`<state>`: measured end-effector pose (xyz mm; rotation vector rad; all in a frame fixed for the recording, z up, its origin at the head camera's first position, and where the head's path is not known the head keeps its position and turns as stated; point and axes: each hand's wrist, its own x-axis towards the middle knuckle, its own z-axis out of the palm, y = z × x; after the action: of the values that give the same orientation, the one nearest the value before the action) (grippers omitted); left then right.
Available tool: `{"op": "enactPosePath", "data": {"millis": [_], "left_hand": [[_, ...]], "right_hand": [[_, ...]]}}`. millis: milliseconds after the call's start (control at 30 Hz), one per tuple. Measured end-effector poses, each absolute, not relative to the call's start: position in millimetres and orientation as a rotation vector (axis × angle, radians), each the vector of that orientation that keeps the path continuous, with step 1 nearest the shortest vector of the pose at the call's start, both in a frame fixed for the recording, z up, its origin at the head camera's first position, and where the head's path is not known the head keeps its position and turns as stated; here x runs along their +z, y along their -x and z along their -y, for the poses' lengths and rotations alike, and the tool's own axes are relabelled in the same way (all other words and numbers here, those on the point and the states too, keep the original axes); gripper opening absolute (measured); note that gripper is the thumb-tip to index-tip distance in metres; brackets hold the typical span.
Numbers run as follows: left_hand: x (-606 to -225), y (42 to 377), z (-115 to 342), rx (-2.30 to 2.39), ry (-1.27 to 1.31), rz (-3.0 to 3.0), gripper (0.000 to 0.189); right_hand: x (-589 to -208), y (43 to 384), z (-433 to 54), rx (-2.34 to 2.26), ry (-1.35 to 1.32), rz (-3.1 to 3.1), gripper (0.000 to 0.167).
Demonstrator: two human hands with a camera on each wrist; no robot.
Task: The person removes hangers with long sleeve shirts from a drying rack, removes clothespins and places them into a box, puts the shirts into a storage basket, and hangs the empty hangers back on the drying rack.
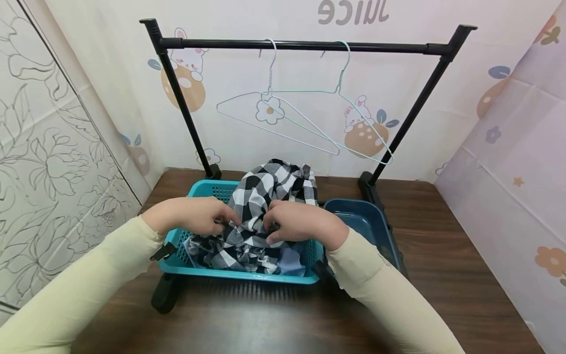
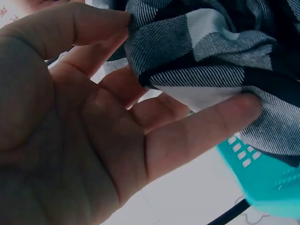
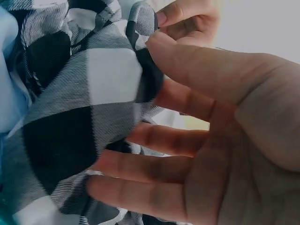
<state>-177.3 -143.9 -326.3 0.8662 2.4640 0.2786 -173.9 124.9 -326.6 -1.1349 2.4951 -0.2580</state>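
A crumpled black-and-white checked garment (image 1: pixel 265 191) is heaped in a turquoise basket (image 1: pixel 239 277), its top rising above the back rim. On its left side my left hand (image 1: pixel 201 216) pinches a fold; the left wrist view shows thumb and fingers at the cloth (image 2: pixel 215 56), with the little finger stretched beneath it. My right hand (image 1: pixel 302 223) is at the garment's right side. Up close in the right wrist view, its thumb and index finger pinch an edge of the checked fabric (image 3: pixel 112 75), the other fingers lying behind. Light blue cloth (image 1: pixel 291 260) shows under the garment.
Behind the basket stands a black clothes rack (image 1: pixel 300 45) with a white wire hanger (image 1: pixel 271 73) and a pale green one (image 1: pixel 342 73) on its bar. A dark blue basin (image 1: pixel 353 206) sits right of the basket on the brown wooden table (image 1: pixel 442 246).
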Motion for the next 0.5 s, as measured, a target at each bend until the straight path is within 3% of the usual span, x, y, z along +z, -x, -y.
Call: {"op": "enactPosePath", "data": {"millis": [167, 500], "left_hand": [[-342.2, 186.7, 134.1, 0.213, -0.845, -2.428, 0.043], [-367.6, 198.6, 119.9, 0.065, -0.748, -2.361, 0.046]], "right_hand": [[-335.3, 182.9, -109.7, -0.155, 1.128, -2.371, 0.015], [-351.2, 203.9, -84.2, 0.068, 1.035, -2.166, 0.022]]}}
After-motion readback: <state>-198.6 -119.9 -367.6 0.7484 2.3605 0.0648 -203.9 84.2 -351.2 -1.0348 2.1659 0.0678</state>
